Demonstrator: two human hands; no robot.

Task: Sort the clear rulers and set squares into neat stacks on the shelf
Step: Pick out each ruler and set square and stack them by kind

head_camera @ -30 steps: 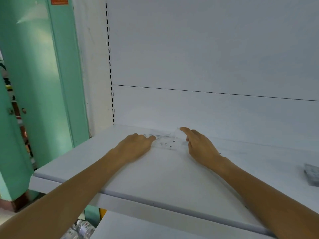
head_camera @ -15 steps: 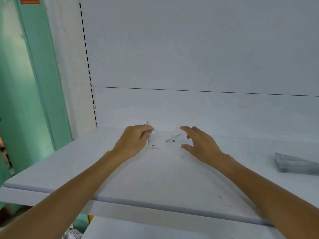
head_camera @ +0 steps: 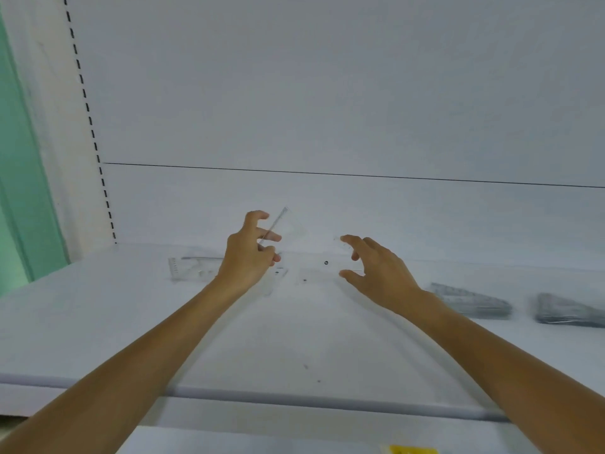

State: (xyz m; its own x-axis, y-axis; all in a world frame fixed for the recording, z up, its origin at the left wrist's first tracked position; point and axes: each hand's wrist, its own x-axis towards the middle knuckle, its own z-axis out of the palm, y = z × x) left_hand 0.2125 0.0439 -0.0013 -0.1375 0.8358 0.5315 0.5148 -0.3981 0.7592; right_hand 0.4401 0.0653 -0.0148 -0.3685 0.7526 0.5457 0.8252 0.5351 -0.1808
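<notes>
My left hand (head_camera: 252,253) pinches a clear ruler (head_camera: 277,224) and holds it tilted up above the white shelf (head_camera: 294,339). To its right, my right hand (head_camera: 376,270) spans the edge of a clear set square (head_camera: 322,265) between forefinger and thumb, just over the shelf. More clear rulers (head_camera: 193,268) lie flat at the back of the shelf, left of my left hand. The clear pieces are faint against the white, so their outlines are hard to trace.
Two grey stacks of rulers or set squares lie at the right of the shelf, one near my right forearm (head_camera: 471,299) and one further right (head_camera: 569,311). The shelf's back panel (head_camera: 327,93) rises behind. A green wall (head_camera: 19,191) stands at left.
My left hand has lifted its clear ruler off the shelf and tilted it upward. My right hand has spread round the clear set square. The view has swung right, showing both grey stacks.
</notes>
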